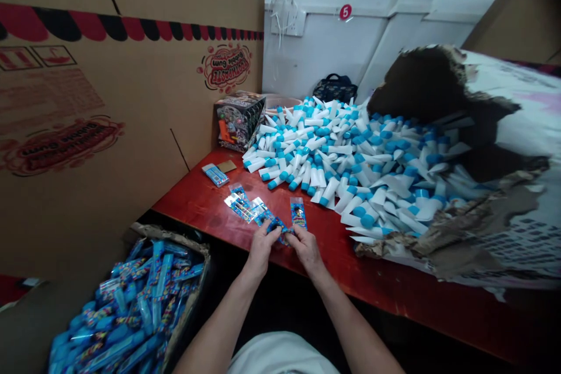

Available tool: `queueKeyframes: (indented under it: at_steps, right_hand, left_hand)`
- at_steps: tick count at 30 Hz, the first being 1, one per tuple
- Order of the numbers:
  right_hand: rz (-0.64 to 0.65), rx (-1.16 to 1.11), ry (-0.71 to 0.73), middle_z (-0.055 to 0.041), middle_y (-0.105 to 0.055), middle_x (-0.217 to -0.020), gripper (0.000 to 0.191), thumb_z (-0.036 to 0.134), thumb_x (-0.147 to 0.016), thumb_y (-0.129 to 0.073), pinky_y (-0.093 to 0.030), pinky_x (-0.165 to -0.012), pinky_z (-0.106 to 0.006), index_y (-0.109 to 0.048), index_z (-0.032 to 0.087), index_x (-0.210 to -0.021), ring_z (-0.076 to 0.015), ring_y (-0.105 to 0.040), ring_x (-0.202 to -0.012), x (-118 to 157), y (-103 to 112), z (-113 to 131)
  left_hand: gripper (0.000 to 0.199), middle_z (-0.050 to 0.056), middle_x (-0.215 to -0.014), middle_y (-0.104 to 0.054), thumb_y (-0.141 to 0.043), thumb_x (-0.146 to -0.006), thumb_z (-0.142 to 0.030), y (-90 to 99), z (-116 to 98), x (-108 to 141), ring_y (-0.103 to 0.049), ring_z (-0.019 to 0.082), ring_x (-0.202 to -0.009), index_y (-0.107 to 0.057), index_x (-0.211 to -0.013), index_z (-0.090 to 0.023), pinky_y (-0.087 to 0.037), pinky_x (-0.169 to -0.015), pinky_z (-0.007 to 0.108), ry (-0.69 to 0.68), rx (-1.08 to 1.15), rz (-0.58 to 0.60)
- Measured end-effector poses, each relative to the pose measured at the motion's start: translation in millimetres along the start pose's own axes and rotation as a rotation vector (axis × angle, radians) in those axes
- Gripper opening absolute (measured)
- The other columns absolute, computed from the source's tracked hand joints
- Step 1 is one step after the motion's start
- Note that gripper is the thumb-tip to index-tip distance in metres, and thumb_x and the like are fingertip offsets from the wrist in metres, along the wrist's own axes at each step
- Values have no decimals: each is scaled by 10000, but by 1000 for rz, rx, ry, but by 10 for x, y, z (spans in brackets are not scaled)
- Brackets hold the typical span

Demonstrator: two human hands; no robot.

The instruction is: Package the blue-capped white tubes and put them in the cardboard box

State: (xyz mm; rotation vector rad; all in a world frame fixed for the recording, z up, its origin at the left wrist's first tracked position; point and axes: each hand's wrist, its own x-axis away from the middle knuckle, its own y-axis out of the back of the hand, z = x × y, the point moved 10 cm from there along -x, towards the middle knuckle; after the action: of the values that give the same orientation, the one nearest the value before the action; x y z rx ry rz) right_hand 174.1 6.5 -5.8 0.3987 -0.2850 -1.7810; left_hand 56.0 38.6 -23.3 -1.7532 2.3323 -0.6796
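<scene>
My left hand (262, 250) and my right hand (308, 250) meet near the front edge of the red table. Both are closed, pinching a small blue printed plastic wrapper (277, 224) between thumbs and fingers. Whether anything is inside it is too small to tell. Just beyond my right fingers lies a similar flat wrapper (298, 213). Several shiny wrappers (240, 205) spread out to the left of my hands. Behind them sits a small stack of blue-and-white packets (215, 175). A large heap of white tubes with blue caps (315, 149) covers the table's back and right.
A torn carton (517, 198) lies on its side at the right, tubes spilling from it. At lower left, an open box holds blue wrapped tubes (144, 298). A tall cardboard carton (144, 87) walls the left. A printed box (239, 120) and dark bag (335, 87) stand behind.
</scene>
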Motion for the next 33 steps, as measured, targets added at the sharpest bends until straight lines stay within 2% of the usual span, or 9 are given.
queueKeyframes:
  at_steps: [5,10,14,17,19,21,25,29,33]
  right_hand:
    - [19,-30,-42,60,-307,-522,458,522,-815,-498,-242,-493,-226,-381,203,-509,-94,-318,-516,5,-69,5]
    - [149,71,23,47,-358,-526,460,501,-869,-465,-268,-501,-228,-436,197,-525,-102,-360,-518,-31,-147,113]
    - [-75,449,99,-33,-557,-774,277,398,-888,-474,-382,-666,-261,-628,185,-801,-165,-521,-713,-243,216,189]
    - [-160,645,91,-97,-583,-936,265,344,-859,-517,-404,-747,-314,-637,174,-1023,-219,-550,-835,-372,354,227]
    - [-97,563,105,-99,-593,-968,274,339,-866,-500,-412,-766,-320,-635,178,-1043,-219,-562,-850,-399,264,268]
    - [23,350,108,-79,-615,-937,261,355,-878,-476,-417,-776,-306,-647,184,-975,-201,-574,-840,-376,71,308]
    - [290,-93,-7,-14,-608,-693,287,419,-853,-493,-414,-649,-259,-617,182,-752,-153,-558,-667,-282,-395,273]
    - [341,-312,-133,18,-576,-580,320,474,-748,-605,-388,-547,-243,-543,181,-636,-125,-506,-541,-313,-568,83]
    - [342,-309,-145,7,-586,-584,329,485,-794,-563,-399,-536,-252,-525,185,-663,-145,-533,-541,-430,-597,-34]
  left_hand:
    - [260,-61,-482,-435,-654,-748,-429,93,56,-33,-355,74,-406,-574,-708,-185,-260,-410,218,-38,-138,-44]
    - [290,-56,-507,-457,-672,-724,-449,177,71,-99,-344,65,-394,-568,-699,-179,-241,-386,222,-12,-87,-120]
    - [317,-71,-489,-446,-692,-687,-454,267,37,-129,-356,62,-364,-527,-687,-182,-213,-346,204,19,113,-240]
    - [334,-73,-503,-463,-733,-635,-432,307,36,-125,-398,65,-373,-528,-711,-179,-241,-343,190,57,235,-290]
    - [343,-66,-504,-475,-727,-637,-449,340,16,-114,-406,70,-371,-539,-715,-174,-240,-334,193,56,239,-307]
    - [342,-56,-511,-487,-706,-662,-472,387,-32,-104,-406,73,-378,-551,-709,-171,-243,-333,200,19,182,-314]
    - [334,-35,-551,-527,-681,-698,-484,461,-112,-102,-444,88,-450,-585,-682,-165,-330,-407,215,-58,14,-297]
    - [321,0,-681,-619,-686,-705,-458,449,-120,-123,-536,123,-560,-622,-805,-159,-403,-494,227,-41,-5,-226]
    - [341,2,-609,-599,-687,-701,-450,252,-20,-122,-520,121,-454,-579,-830,-153,-369,-416,227,148,111,7]
